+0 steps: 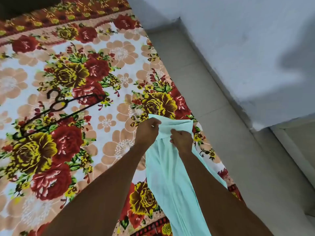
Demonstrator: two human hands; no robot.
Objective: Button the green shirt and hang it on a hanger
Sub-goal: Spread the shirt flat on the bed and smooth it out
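A pale green shirt hangs in the air over the right side of a floral bed, its cloth trailing down between my forearms. My left hand grips the shirt's top edge on the left, and my right hand pinches the fabric just beside it. The two hands are close together near the collar end. No button is plainly visible. A black hanger lies flat on the bedsheet, well to the left of both hands.
The bed is covered with a floral sheet in red, yellow and peach. Along its right edge runs a grey tiled floor, then a pale blue wall with a step at lower right.
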